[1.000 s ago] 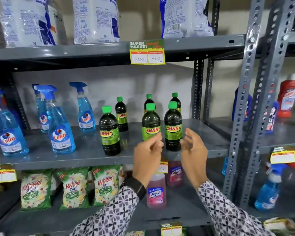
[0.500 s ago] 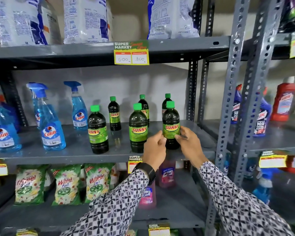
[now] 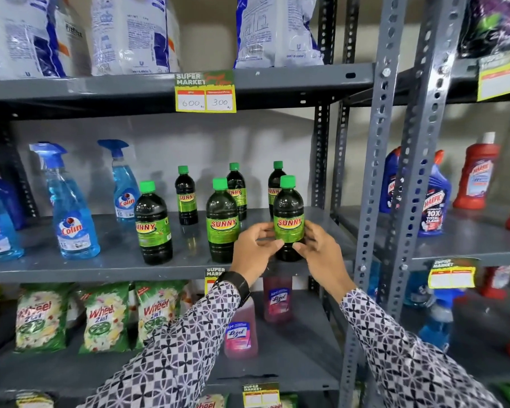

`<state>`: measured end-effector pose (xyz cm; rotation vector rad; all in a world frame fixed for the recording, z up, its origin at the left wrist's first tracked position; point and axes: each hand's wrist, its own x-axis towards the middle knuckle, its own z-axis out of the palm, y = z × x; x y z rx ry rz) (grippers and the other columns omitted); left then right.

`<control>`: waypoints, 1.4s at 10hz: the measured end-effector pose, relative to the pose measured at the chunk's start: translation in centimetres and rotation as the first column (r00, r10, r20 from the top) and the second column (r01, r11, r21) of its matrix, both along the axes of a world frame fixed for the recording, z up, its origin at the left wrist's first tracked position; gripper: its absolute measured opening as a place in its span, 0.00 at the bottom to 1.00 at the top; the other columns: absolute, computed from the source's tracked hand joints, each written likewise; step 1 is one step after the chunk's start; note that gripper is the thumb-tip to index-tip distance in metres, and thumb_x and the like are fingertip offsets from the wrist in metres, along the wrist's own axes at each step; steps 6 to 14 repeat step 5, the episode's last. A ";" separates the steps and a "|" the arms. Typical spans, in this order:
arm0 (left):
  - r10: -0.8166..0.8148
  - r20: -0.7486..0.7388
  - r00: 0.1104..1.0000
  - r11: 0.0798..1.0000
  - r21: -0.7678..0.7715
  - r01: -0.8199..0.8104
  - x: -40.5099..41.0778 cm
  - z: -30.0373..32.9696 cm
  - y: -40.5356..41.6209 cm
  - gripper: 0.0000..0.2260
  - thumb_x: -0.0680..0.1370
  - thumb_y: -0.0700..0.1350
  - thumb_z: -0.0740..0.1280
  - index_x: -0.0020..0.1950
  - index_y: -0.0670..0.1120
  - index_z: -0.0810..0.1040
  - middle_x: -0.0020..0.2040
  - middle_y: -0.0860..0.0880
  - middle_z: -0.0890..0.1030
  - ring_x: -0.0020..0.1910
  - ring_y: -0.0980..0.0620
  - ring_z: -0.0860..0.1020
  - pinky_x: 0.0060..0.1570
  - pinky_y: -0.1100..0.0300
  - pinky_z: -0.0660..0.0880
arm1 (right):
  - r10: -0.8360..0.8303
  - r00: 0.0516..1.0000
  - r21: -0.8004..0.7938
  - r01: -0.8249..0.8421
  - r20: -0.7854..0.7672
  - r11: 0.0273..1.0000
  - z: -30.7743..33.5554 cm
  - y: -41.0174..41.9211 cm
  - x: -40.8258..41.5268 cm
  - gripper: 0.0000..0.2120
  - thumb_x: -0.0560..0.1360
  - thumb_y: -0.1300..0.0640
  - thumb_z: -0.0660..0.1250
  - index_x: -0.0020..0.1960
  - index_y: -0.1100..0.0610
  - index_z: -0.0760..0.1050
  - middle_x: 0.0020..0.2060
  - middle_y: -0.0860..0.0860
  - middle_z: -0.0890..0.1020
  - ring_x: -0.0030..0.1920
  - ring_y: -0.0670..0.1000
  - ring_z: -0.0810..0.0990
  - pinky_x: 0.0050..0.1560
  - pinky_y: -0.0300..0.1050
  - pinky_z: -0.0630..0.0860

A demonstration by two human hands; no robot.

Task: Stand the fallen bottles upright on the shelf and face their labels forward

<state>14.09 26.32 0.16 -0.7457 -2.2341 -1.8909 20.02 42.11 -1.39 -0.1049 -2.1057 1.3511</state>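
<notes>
On the grey metal shelf of a shop rack, near its right front, the dark Sunny bottle stands upright, cap up, label facing forward. The left hand and right hand pinch its lower body with their fingers.

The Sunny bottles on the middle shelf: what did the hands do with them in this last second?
Both hands moved in from open air onto the front right Sunny bottle: left hand and right hand now grip its sides, label facing forward. The other five Sunny bottles and the Colin spray bottles stayed upright where they were.
</notes>
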 end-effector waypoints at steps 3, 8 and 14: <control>-0.017 -0.014 1.000 1.000 -0.016 0.017 0.8 0.0 -0.5 0.22 0.75 0.42 0.75 0.69 0.49 0.77 0.59 0.50 0.85 0.54 0.55 0.83 0.60 0.55 0.80 | -0.012 0.999 -0.009 0.013 0.034 1.000 -0.1 -0.4 0.4 0.29 0.81 0.66 0.70 0.79 0.57 0.68 0.66 0.48 0.80 0.64 0.43 0.80 0.75 0.50 0.73; 0.119 -0.408 0.905 0.986 -0.057 -0.155 3.9 6.0 -5.2 0.23 0.81 0.52 0.67 0.76 0.51 0.72 0.71 0.53 0.78 0.67 0.60 0.77 0.62 0.71 0.72 | -0.193 0.941 0.290 0.273 -0.277 0.917 5.4 -3.4 2.7 0.33 0.84 0.50 0.67 0.84 0.55 0.59 0.81 0.53 0.68 0.79 0.54 0.68 0.80 0.49 0.60; 0.119 -0.408 0.905 0.986 -0.057 -0.155 3.9 6.0 -5.2 0.23 0.81 0.52 0.67 0.76 0.51 0.72 0.71 0.53 0.78 0.67 0.60 0.77 0.62 0.71 0.72 | -0.193 0.941 0.290 0.273 -0.277 0.917 5.4 -3.4 2.7 0.33 0.84 0.50 0.67 0.84 0.55 0.59 0.81 0.53 0.68 0.79 0.54 0.68 0.80 0.49 0.60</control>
